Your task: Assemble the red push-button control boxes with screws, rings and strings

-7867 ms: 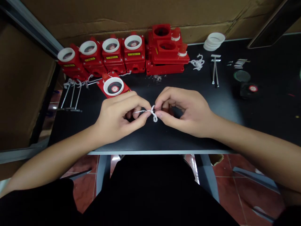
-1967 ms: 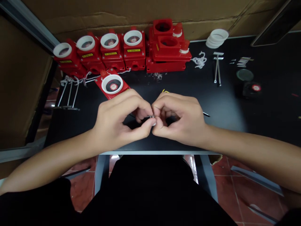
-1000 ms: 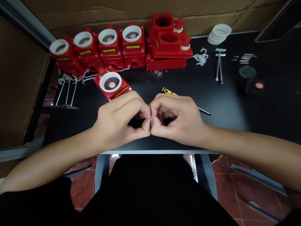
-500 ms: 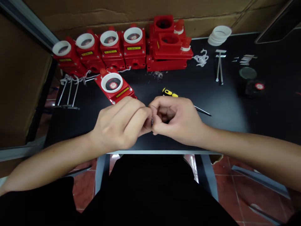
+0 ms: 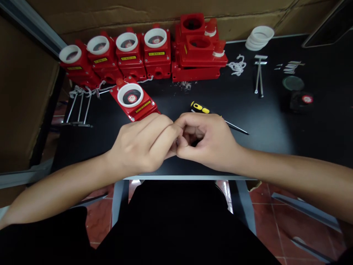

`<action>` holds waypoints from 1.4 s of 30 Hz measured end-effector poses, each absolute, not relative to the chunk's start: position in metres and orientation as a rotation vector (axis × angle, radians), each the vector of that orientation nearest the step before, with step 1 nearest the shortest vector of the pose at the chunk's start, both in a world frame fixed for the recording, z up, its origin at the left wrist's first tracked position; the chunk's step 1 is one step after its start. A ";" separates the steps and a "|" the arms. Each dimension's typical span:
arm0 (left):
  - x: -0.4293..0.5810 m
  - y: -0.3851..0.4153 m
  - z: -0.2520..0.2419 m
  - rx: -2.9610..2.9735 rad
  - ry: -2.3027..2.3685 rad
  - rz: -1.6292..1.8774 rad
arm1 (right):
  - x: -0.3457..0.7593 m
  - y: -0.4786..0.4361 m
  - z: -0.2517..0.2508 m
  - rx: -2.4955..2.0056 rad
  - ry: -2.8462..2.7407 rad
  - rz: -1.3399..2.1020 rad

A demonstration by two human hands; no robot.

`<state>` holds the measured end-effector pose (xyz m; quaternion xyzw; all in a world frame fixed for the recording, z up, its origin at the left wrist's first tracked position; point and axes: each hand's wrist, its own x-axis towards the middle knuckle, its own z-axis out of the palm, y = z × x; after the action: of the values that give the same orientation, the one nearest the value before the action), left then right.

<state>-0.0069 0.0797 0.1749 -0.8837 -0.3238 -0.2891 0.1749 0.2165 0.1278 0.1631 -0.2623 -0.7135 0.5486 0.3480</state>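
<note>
My left hand (image 5: 145,145) and my right hand (image 5: 206,141) meet fingertip to fingertip above the front of the black table. Both are closed in a pinch, and whatever lies between the fingers is too small and too covered to name. Just behind my left hand lies a red box (image 5: 135,99) with a white ring around its round window, turned at an angle. A screwdriver (image 5: 204,108) with a black and yellow handle rests behind my right hand, its shaft pointing right.
Several red boxes (image 5: 157,55) line the back left, beside stacked red housings (image 5: 198,60). Small metal hammers (image 5: 79,110) lie at left, another pair (image 5: 259,75) at right. White rings (image 5: 259,36), a white cord (image 5: 237,66), screws (image 5: 292,67), a glass disc (image 5: 292,83) and a black part (image 5: 302,101) sit right.
My fingers have shifted slightly, with the left fingertips now further over the right ones. The dark bit glimpsed between them is more hidden. The view has tilted a little.
</note>
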 end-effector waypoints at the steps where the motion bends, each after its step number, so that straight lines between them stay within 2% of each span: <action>1: -0.007 0.080 0.173 -2.510 -0.925 -0.840 | 0.216 0.128 0.163 -0.687 -1.846 1.439; 20: -0.009 0.086 0.166 -2.612 -0.856 -1.003 | 0.215 0.128 0.173 -0.777 -1.617 1.993; 29: -0.008 0.084 0.165 -2.695 -0.961 -1.114 | 0.217 0.127 0.169 -0.749 -1.646 1.918; 39: -0.007 0.084 0.174 -2.723 -1.053 -1.089 | 0.219 0.124 0.171 -0.675 -1.759 1.645; 42: -0.007 0.084 0.178 -2.751 -1.078 -1.184 | 0.219 0.126 0.172 -0.678 -1.756 1.603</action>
<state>-0.0070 0.0844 0.1784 -0.8640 -0.3386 -0.3720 -0.0207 0.2191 0.1255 0.1720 -0.2592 -0.6710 0.6123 0.3282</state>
